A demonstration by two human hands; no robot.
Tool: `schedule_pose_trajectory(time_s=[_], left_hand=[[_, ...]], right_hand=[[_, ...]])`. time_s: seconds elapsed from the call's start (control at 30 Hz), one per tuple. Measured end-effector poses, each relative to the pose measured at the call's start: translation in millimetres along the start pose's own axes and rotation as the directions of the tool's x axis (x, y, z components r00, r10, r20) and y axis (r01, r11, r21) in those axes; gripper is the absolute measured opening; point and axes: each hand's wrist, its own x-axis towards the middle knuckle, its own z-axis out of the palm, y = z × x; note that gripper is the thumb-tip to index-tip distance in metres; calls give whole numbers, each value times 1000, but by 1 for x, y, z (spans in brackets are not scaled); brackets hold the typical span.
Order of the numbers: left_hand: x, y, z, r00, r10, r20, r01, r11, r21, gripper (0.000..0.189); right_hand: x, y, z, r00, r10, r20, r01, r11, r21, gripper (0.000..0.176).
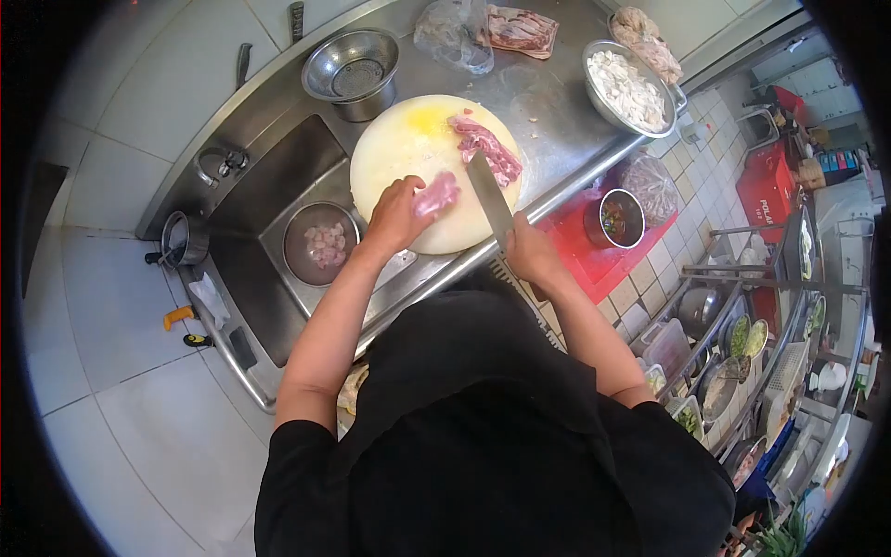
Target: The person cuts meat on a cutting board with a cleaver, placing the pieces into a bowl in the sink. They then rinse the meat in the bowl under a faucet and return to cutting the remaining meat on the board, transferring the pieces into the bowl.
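My left hand (397, 218) has its fingers closed on a piece of raw meat (438, 194), on or just over the round white cutting board (380, 148). In my right hand (534, 249) is a cleaver (489, 197), gripped by its handle. Its broad blade points away from me across the right part of the board. Beyond the blade lies a longer strip of raw meat (490, 151) near the board's far right edge. A yellow stain marks the far side of the board.
A sink (269, 223) on the left holds a bowl (295, 265) with meat pieces. Behind the board stand a metal strainer (351, 67), a plastic bag (452, 35) and packed meat (522, 32). A bowl of white pieces (631, 91) sits far right; a pot (615, 219) rests on a red surface.
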Motion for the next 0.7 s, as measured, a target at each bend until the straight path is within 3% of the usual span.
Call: schedule_pose_trajectory(time_s=[0.07,0.13,0.2,0.23,0.3,0.37,0.43,0.53,0.7], left_hand=[[-8,-1,4,986,-46,159,25,990,135,61],[-15,-1,3,982,-50,181,23,989,148,66],[-19,2,8,994,101,32,-104,986,133,55],[-16,5,13,994,103,37,-107,985,133,55],[-2,10,27,977,213,36,-214,976,30,37],[7,3,49,979,201,23,-201,979,32,30],[13,3,58,985,170,0,-170,984,47,21],[11,-5,67,957,274,-94,-270,962,48,22],[15,-7,71,976,208,-66,-201,975,90,24]], right_hand=[[-6,3,3,999,-36,-31,37,999,15,24],[-16,-3,0,997,-33,-75,39,997,69,24],[-24,-15,-7,996,-48,-73,53,996,71,23],[-25,-21,-8,994,-73,-75,78,995,66,22],[-16,-29,-5,992,-110,-66,112,993,31,21],[-4,-29,6,978,-201,-56,200,980,-14,23],[4,-36,10,982,-184,-44,183,982,-42,25],[16,-42,19,988,-153,-8,152,985,-87,32],[-17,-27,8,977,-211,38,213,972,-103,28]])
